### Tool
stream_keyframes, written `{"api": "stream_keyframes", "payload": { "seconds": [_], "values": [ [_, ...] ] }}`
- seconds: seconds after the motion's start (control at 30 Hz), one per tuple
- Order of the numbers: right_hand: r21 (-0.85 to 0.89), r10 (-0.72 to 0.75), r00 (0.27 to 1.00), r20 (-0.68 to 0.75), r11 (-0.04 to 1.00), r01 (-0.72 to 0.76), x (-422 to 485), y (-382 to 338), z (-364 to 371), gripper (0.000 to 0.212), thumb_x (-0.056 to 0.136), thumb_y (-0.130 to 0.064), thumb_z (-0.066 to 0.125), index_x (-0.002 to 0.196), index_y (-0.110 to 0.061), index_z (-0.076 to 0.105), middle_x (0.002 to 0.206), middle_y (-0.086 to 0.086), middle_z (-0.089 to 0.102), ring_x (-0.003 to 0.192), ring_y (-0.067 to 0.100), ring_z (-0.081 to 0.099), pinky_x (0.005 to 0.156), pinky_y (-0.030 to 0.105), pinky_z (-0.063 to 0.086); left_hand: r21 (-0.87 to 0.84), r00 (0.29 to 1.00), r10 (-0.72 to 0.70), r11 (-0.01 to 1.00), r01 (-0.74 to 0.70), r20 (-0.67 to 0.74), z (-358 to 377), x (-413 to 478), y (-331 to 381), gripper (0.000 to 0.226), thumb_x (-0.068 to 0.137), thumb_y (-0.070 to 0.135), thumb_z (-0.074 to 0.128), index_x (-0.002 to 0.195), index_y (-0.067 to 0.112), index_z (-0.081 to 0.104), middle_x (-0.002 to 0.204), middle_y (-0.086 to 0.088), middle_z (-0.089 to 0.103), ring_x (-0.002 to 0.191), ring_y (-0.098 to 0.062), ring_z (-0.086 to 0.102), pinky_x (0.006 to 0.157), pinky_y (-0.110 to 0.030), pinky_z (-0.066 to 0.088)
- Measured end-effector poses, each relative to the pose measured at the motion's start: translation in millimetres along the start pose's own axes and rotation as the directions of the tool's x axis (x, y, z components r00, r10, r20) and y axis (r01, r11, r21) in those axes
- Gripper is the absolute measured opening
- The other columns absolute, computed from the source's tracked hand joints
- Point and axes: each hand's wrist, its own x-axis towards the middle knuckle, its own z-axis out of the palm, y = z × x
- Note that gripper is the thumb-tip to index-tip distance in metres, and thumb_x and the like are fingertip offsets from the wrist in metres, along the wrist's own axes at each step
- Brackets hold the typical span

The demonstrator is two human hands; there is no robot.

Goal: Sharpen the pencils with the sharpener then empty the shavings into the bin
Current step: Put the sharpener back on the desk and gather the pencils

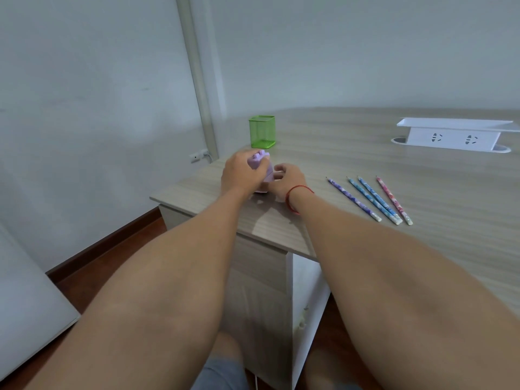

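Both hands meet on a lilac pencil sharpener [265, 164] that stands on the desk [365, 153]. The left hand [241, 172] is curled over its top and left side in a firm grip. The right hand [287, 179], with a red string bracelet [298, 193] at the wrist, closes its fingers against the sharpener's lower right side; which part they pinch is hidden. The grip sits close to a corner of the desk: the left edge runs just beside the left hand, and the near edge [225, 229] passes under both forearms, so free surface lies mainly to the right and behind. Directly behind the grip, near but apart from it, stands a green mesh container [261, 132], upright. To the right of the grip, well apart, four patterned pencils [378, 200] lie side by side, points away from the person, with bare wood between them and the right hand. Farther right and behind sits a white socket block [453, 136]. The desk top is pale wood grain. Left of the grip a grey wall [84, 80] carries a vertical conduit [197, 66] and a low wall outlet [198, 156]. Below it are a dark skirting board and a reddish wooden floor [112, 266].
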Motion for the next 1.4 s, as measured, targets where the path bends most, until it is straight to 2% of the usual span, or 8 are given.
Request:
{"api": "stream_keyframes", "payload": {
  "seconds": [0.1, 0.27, 0.47, 0.63, 0.83, 1.03, 1.2, 1.4],
  "values": [
    [0.032, 0.018, 1.0, 0.004, 0.999, -0.018, 1, 0, 3, 0.083, 0.068, -0.024, 0.084, 0.138, -0.006, 0.044, 0.129, 0.005, 0.061, 0.118, 0.023, 0.059, 0.103, 0.036, 0.047, 0.021, 1.0, 0.025, 0.999, -0.025, 0.003, -3, 3, -5, 0.027, 0.085, 0.043, 0.055, 0.098, 0.025, 0.071, 0.102, 0.005, 0.071, 0.101, -0.017, 0.061, 0.086, -0.031, 0.051],
    [-0.022, -0.069, 0.996, -0.05, 0.997, 0.068, -1, -1, 8, 0.047, 0.067, -0.02, 0.083, 0.11, -0.007, 0.067, 0.112, 0.01, 0.07, 0.106, 0.024, 0.065, 0.091, 0.032, 0.052, 0.076, 0.999, 0.045, 0.996, -0.045, 0.001, -2, 3, -7, 0.033, 0.087, 0.044, 0.052, 0.108, 0.023, 0.066, 0.112, 0.001, 0.067, 0.108, -0.022, 0.059, 0.087, -0.028, 0.043],
    [-0.084, -0.087, 0.996, -0.021, 0.993, 0.085, -3, -4, 8, 0.04, 0.07, -0.019, 0.081, 0.106, -0.006, 0.068, 0.108, 0.012, 0.071, 0.092, 0.022, 0.065, 0.088, 0.034, 0.052, 0.118, 0.998, 0.053, 0.991, -0.056, 0.022, -4, 3, -10, 0.03, 0.087, 0.043, 0.054, 0.102, 0.017, 0.06, 0.104, -0.006, 0.067, 0.097, -0.026, 0.06, 0.076, -0.028, 0.041],
    [-0.214, -0.016, 0.997, 0.076, 0.976, 0.032, -7, -9, -12, 0.076, 0.071, -0.017, 0.083, 0.136, -0.003, 0.047, 0.134, 0.01, 0.056, 0.123, 0.023, 0.055, 0.104, 0.032, 0.044, 0.188, 0.992, 0.082, 0.977, -0.098, 0.091, -8, 5, -13, 0.033, 0.087, 0.045, 0.05, 0.105, 0.018, 0.058, 0.109, -0.003, 0.064, 0.101, -0.025, 0.059, 0.075, -0.029, 0.043],
    [-0.254, -0.005, 0.993, -0.116, 0.967, -0.025, -15, -5, -79, 0.05, 0.075, -0.008, 0.078, 0.122, -0.002, 0.06, 0.124, 0.013, 0.064, 0.115, 0.024, 0.061, 0.101, 0.029, 0.047, 0.229, 0.974, 0.227, 0.949, -0.216, -0.022, 1, 1, 10, 0.051, 0.09, 0.039, 0.05, 0.129, 0.005, 0.049, 0.142, -0.014, 0.045, 0.132, -0.03, 0.042, 0.108, -0.043, 0.036],
    [-0.402, 0.018, 0.941, -0.338, 0.901, -0.162, -25, 4, -140, 0.028, 0.081, -0.011, 0.066, 0.108, -0.01, 0.07, 0.12, 0.013, 0.066, 0.112, 0.028, 0.063, 0.097, 0.03, 0.05, 0.258, 0.915, 0.397, 0.894, -0.366, -0.077, 35, -23, 74, 0.031, 0.085, 0.027, 0.053, 0.109, 0.009, 0.06, 0.108, -0.009, 0.062, 0.104, -0.028, 0.054, 0.09, -0.036, 0.039],
    [-0.577, 0.064, 0.952, -0.298, 0.783, -0.233, -35, 20, -159, 0.042, 0.078, -0.021, 0.069, 0.118, -0.006, 0.065, 0.122, 0.016, 0.065, 0.114, 0.03, 0.062, 0.097, 0.037, 0.052, 0.263, 0.929, -0.002, 0.959, -0.103, 0.371, 76, -37, 96, 0.031, 0.083, 0.036, 0.057, 0.101, 0.012, 0.065, 0.111, -0.01, 0.065, 0.104, -0.031, 0.06, 0.088, -0.036, 0.049],
    [-0.668, 0.118, 0.963, -0.244, 0.699, -0.255, -47, 27, -160, 0.033, 0.074, -0.023, 0.071, 0.101, -0.005, 0.065, 0.111, 0.015, 0.067, 0.086, 0.028, 0.061, 0.072, 0.028, 0.048, 0.345, 0.902, -0.19, 0.937, 0.049, 0.387, 98, -48, 105, 0.058, 0.074, 0.048, 0.066, 0.117, 0.01, 0.058, 0.128, -0.012, 0.057, 0.117, -0.031, 0.056, 0.091, -0.034, 0.047]
  ]
}}
